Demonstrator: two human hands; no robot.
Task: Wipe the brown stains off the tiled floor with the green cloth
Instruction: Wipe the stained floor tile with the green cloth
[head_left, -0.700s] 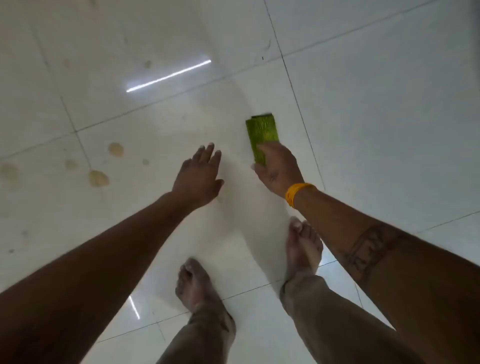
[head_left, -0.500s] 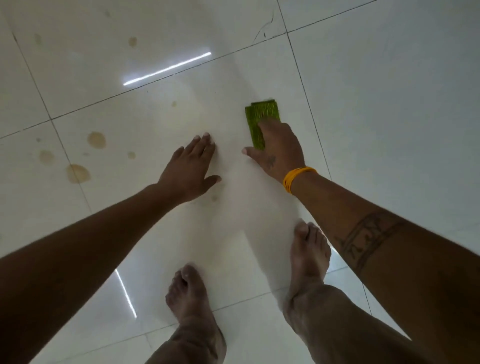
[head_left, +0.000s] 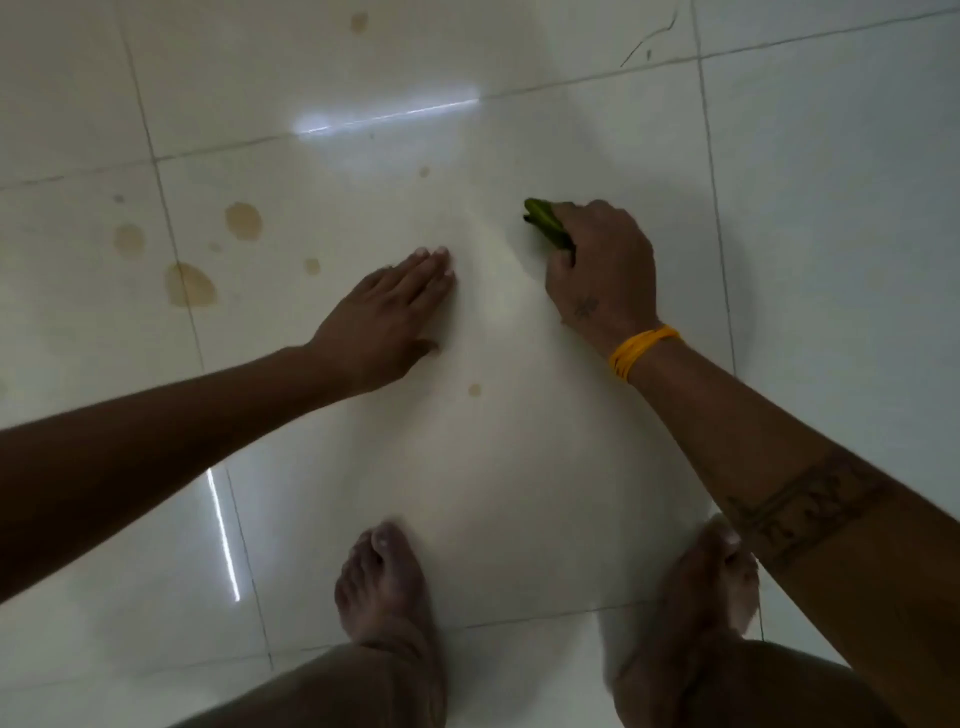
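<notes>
Our right hand (head_left: 602, 265) has its fingers curled around the green cloth (head_left: 548, 228), bunching it so that only a crumpled green end pokes out past the knuckles toward the left; the cloth sits low against the tiled floor (head_left: 831, 260), though we cannot tell how much of it actually touches. A yellow band (head_left: 640, 351) circles that wrist. Our left hand (head_left: 387, 312) lies spread with fingers straight and close together, palm down on the floor just beside the right hand, holding nothing. Between and below the two hands a small brown spot (head_left: 474, 390) marks the tile. Farther to the left lie the larger brown stains (head_left: 189, 285), several blotches of different sizes scattered across two tiles and well apart from the cloth; one more small spot (head_left: 424, 171) sits above the hands. Nearest us, our two bare feet (head_left: 387, 587) stand on the same tile, with a bright streak of reflected light (head_left: 387, 115) on the glossy floor beyond.
</notes>
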